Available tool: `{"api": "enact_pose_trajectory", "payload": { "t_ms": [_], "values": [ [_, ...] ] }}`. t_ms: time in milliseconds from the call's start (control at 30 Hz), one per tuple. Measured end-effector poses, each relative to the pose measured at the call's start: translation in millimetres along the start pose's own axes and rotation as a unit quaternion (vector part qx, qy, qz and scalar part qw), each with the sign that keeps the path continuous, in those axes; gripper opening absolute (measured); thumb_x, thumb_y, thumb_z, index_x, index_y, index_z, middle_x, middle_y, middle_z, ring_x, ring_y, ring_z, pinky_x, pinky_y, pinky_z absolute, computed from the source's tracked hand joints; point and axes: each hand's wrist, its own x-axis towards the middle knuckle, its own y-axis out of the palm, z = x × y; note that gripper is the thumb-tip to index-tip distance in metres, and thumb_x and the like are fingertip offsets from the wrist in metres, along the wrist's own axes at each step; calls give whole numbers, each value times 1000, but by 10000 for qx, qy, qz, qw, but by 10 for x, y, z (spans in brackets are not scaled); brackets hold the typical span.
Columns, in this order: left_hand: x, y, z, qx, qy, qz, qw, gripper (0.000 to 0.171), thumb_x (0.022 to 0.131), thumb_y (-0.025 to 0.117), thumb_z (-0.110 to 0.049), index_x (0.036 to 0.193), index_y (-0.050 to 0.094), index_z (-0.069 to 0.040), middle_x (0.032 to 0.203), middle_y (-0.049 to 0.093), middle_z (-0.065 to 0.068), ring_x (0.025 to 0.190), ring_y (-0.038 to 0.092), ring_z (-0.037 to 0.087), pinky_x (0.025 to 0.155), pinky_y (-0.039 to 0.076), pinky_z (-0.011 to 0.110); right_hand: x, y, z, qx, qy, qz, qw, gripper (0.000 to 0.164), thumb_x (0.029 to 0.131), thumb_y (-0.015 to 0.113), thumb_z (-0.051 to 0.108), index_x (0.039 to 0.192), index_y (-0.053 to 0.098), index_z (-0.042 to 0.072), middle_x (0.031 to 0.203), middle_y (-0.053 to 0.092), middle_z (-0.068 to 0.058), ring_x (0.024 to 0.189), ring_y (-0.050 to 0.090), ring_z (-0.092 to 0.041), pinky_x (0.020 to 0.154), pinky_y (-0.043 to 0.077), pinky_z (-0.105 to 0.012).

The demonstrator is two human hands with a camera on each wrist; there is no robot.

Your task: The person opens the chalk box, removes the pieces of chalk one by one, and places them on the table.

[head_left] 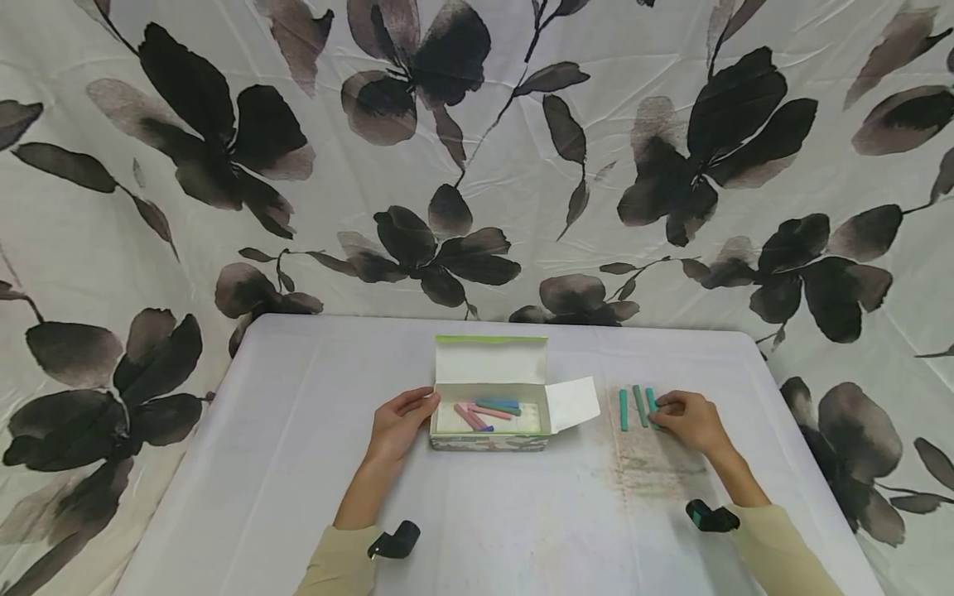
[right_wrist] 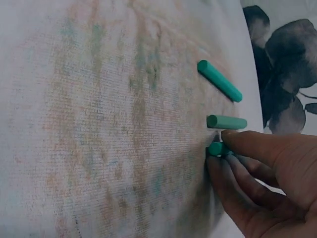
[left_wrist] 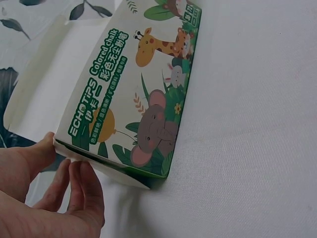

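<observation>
A cardboard box of colored chalk stands on the white cloth with its lid raised at the back. Several pink, blue and green chalk sticks lie loosely inside. My left hand pinches the box's left end, thumb at the top edge and fingers against the end flap. To the right of the box, my right hand pinches a teal-green chalk stick between thumb and fingers, right at the cloth. Beside it lie a paler green stick and another teal-green stick, roughly in a row.
The box's right side flap sticks outward toward the chalk row. Colored chalk smudges mark the cloth below the sticks. A floral curtain hangs behind the table's far edge. Each wrist wears a black camera.
</observation>
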Motion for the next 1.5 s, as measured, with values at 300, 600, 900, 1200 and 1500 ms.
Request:
{"api": "enact_pose_trajectory", "payload": {
  "t_ms": [300, 600, 900, 1200, 1500],
  "values": [
    [17, 1, 9, 17, 26, -21, 10000, 39, 94, 78, -16, 127, 67, 2, 106, 72, 10, 101, 68, 23, 75, 53, 15, 35, -24, 136, -169, -232, -245, 9993, 28, 97, 70, 9, 114, 65, -13, 99, 71, -26, 93, 70, -45, 78, 58, -53],
    [27, -6, 9, 18, 50, -33, 10000, 38, 93, 78, -15, 126, 68, 3, 102, 72, 7, 95, 68, 19, 75, 53, 16, 114, -96, 411, -42, -613, -614, 9962, 19, 100, 68, 11, 108, 70, -6, 93, 73, -17, 86, 71, -33, 72, 56, -37],
    [22, -11, 5, 58, 23, -35, 10000, 39, 94, 77, -17, 127, 67, 3, 109, 72, 12, 102, 68, 25, 74, 53, 15, 179, -138, 722, 150, -1059, -538, 9928, 18, 101, 66, 14, 108, 71, -2, 92, 73, -14, 85, 70, -29, 70, 54, -34],
    [15, -29, -13, 114, -17, -24, 9999, 40, 95, 77, -18, 128, 67, 1, 110, 71, 11, 101, 67, 23, 74, 52, 15, 241, -40, 1089, 444, -1430, -252, 9884, 18, 101, 68, 12, 110, 70, -3, 95, 73, -15, 86, 71, -31, 73, 56, -36],
    [17, 4, -9, 33, -21, -35, 10000, 38, 94, 78, -16, 126, 68, 2, 104, 72, 8, 98, 68, 23, 73, 53, 17, 295, 173, 1409, 640, -1718, -19, 9830, 16, 97, 73, 13, 107, 72, 0, 93, 74, -10, 83, 71, -25, 72, 57, -33]
  ]
}}
